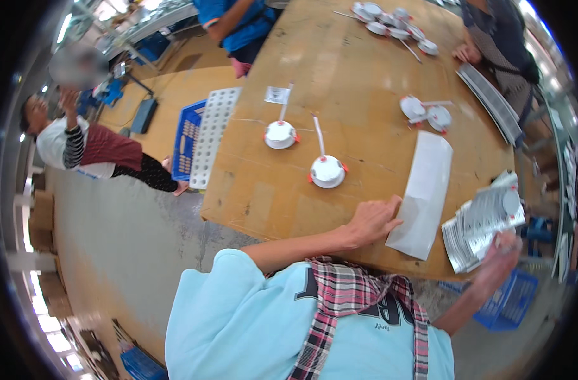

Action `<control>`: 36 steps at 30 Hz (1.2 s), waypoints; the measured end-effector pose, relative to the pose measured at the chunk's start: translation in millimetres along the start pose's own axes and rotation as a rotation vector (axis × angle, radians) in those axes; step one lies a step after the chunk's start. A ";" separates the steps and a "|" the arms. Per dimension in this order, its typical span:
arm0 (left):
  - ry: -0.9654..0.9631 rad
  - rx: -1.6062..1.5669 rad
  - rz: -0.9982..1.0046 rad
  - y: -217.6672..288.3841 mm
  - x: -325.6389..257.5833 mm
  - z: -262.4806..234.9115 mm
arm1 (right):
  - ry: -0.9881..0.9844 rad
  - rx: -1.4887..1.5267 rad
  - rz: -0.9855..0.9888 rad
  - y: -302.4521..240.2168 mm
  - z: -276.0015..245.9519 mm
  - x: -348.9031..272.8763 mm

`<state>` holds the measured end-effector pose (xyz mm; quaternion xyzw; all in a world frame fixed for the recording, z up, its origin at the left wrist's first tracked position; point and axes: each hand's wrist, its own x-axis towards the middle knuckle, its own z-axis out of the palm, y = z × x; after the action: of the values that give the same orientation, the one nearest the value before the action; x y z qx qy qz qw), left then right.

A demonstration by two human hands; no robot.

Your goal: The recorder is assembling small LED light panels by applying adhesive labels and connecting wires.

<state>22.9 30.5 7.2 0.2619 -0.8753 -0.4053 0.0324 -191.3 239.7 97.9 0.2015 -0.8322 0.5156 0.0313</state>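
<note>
While my left grip (372, 221) rests at the strip's left edge, its thumb and forefinger stand apart, clamped on nothing that I can see. The white strip (430, 183) lies right of the frame's centre on the tabletop (257, 206), its lower end near the edge. My right grip (503, 252), at lower right, is on or right beside the papers (461, 246); it is blurred (I cannot tell whether it pinches one). A careless pull there could crease the sheets or slide the stack over the edge, towards the blue crate (515, 297) below. If my left fingers shoved the strip upward, its top could nudge the lamp pair (439, 118) just above. The near lamp (327, 173), at centre, could roll if my forearm swung up into it.
</note>
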 end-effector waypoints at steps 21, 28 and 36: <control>0.242 -1.378 -0.035 -4.3 -18.0 -55.8 | -0.855 0.356 -0.021 -71.6 144.0 -53.6; 0.821 0.013 0.130 -37.7 -29.4 -77.9 | -0.693 0.161 -0.051 -70.1 134.4 -33.4; 0.505 0.047 0.115 -76.0 -42.6 -61.0 | -0.848 0.294 0.132 -69.1 131.3 -26.5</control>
<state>108.8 -31.7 -0.5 0.3054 -0.8620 -0.3044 0.2667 -121.2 106.7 88.2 0.3437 -0.7005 0.5011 -0.3743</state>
